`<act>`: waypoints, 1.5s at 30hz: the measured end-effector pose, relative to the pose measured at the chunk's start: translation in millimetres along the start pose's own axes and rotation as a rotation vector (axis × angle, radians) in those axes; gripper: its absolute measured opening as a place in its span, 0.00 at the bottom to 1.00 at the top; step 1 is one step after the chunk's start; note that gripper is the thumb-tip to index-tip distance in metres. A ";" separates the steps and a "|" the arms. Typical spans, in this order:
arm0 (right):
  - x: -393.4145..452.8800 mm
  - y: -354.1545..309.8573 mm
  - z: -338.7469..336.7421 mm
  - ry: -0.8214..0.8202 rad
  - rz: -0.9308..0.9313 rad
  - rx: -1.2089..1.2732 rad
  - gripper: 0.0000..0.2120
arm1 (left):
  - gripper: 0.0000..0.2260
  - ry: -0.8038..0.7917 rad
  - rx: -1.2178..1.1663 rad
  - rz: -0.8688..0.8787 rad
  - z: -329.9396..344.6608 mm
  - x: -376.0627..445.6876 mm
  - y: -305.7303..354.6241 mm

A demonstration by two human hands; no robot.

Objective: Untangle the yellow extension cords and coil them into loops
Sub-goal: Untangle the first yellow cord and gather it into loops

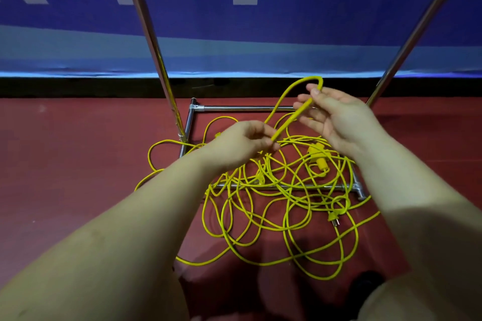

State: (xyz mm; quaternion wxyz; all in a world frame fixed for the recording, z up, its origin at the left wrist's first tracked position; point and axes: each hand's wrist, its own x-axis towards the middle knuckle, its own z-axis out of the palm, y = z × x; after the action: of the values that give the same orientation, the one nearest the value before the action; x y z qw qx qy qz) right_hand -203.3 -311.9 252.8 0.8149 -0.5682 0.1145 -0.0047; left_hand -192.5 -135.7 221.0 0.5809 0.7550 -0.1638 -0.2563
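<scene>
Right, hands: both up over the tangle, apart from each other, joined only by one raised loop of cord.
Left hand (245, 142): fingers curled, pinching the lower end of the raised loop between thumb and fingertips.
Right hand (331, 114): palm turned inward, fingers only loosely bent, the strand running across the fingers and under the thumb near the top of the bend; a light hold, not a clench.
Raised loop (297, 101): narrow hairpin of yellow cord, bend at the top just beyond the right thumb, one leg down to the left hand, the other dropping toward the heap.
Cords (273, 206): big yellow tangle on the floor, many overlapping loops, spread over and through the metal frame, not yet coiled.
Socket end (319, 157): chunky yellow connector lying in the tangle, below the right hand.
Plug (334, 217): small, metal prongs showing, lying on the floor inside a small loop on the right side of the heap.
Metal frame (245, 108): chrome tubes, rectangular base on the floor, two slanted poles rising out of view.
Floor (78, 159): dark red.
Banner (234, 34): blue with pale shapes, hanging behind the frame.
</scene>
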 end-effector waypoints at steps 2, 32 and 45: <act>-1.5 4.0 0.4 -0.070 0.029 -0.098 0.05 | 0.08 0.080 -0.151 0.014 -0.7 0.4 5.1; -18.1 31.9 7.6 -0.428 0.295 -0.720 0.11 | 0.07 0.233 -0.661 -0.075 -12.0 4.0 6.7; -1.5 9.8 0.4 -0.064 0.178 0.027 0.08 | 0.09 -0.114 -0.075 -0.194 -0.5 -4.4 -9.2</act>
State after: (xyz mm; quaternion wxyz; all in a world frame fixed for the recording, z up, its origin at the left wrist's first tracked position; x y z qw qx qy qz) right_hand -205.9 -307.9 244.1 0.8230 -0.5444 0.1384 0.0842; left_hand -196.2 -130.5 213.1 0.5708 0.7293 -0.1134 -0.3598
